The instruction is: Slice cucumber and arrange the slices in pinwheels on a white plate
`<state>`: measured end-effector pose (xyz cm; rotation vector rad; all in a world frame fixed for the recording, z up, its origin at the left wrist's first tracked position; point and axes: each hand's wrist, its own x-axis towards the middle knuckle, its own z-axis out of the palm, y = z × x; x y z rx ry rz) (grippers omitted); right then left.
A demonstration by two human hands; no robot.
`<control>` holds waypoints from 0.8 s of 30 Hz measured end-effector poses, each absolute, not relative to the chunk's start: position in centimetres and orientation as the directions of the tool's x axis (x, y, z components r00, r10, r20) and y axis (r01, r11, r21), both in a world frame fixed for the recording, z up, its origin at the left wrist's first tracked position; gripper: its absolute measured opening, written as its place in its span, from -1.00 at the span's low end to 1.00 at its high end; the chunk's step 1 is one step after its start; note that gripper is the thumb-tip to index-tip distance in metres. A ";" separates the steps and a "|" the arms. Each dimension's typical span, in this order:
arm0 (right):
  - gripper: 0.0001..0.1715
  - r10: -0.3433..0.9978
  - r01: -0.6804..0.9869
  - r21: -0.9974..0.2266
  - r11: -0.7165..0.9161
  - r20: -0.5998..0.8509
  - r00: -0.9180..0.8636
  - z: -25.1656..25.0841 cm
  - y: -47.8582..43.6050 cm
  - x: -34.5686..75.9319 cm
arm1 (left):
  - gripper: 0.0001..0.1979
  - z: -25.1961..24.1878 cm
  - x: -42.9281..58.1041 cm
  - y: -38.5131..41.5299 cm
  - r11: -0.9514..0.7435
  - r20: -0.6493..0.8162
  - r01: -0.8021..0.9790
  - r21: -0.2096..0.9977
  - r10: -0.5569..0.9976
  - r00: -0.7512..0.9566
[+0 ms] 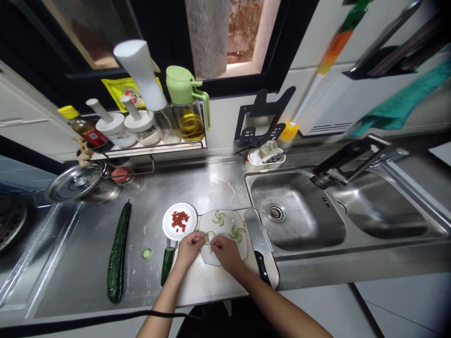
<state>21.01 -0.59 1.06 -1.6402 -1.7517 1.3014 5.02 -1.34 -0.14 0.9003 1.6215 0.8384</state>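
Over a white squarish plate, my left hand and my right hand pinch a thin cucumber slice between their fingertips. Two pinwheels of curved cucumber pieces lie on this plate, one pinwheel at the back and another pinwheel at the right. The plate rests on a light cutting board. Left of my left hand lies a cut cucumber piece. A round white dish behind it holds small red dried berries. A black-handled cleaver lies along the board's right side.
A whole cucumber and a loose cucumber end slice lie on the steel counter at left. The double sink is at right. A rack with an oil jug and jars stands behind; a lidded pot sits back left.
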 end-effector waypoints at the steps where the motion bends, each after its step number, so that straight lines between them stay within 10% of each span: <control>1: -0.83 0.930 0.563 -0.817 -0.126 -0.294 -0.219 0.9 -0.5 20.8 | -0.71 -0.1 4.9 -1.2 0.459 -0.426 0.219 0.861 0.886 -0.182; 7: -0.80 0.931 0.650 -0.752 -0.106 -0.305 -0.201 0.5 0.4 19.7 | -0.84 0.8 4.6 0.4 0.365 -0.325 0.561 0.743 0.930 -0.174; 24: -0.79 0.917 0.826 -0.564 -0.010 -0.334 -0.218 0.5 1.3 18.7 | -0.88 0.5 5.1 2.2 0.233 -0.308 0.764 0.602 0.950 -0.048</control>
